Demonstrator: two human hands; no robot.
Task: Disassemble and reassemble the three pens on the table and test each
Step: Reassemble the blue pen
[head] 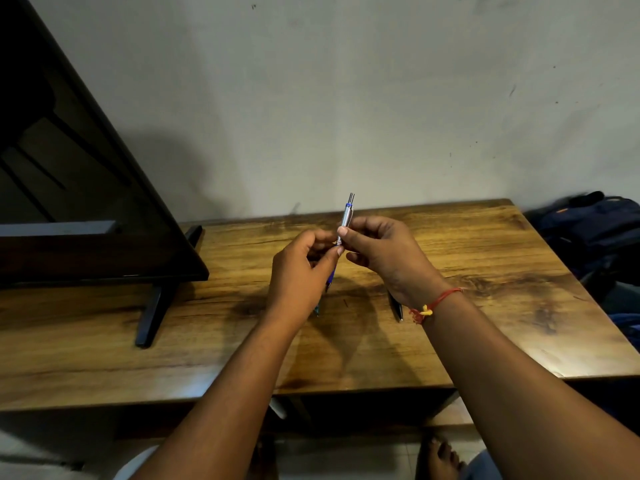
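Observation:
Above the wooden table (pixel 485 258) I hold a silver and blue pen (pixel 347 216), its clicker end pointing up and away. My right hand (pixel 384 254) pinches the silver upper barrel between thumb and fingers. My left hand (pixel 301 268) grips the blue lower part, which shows below my fingers (pixel 330 277). A second pen's tip (pixel 316 310) peeks out under my left wrist on the table. A dark pen (pixel 396 306) lies on the table under my right wrist, mostly hidden.
A dark flat screen (pixel 86 202) on black feet stands at the table's left. A blue backpack (pixel 595 230) lies on the floor to the right. A grey wall rises behind the table. My bare foot (pixel 440 455) shows below the front edge.

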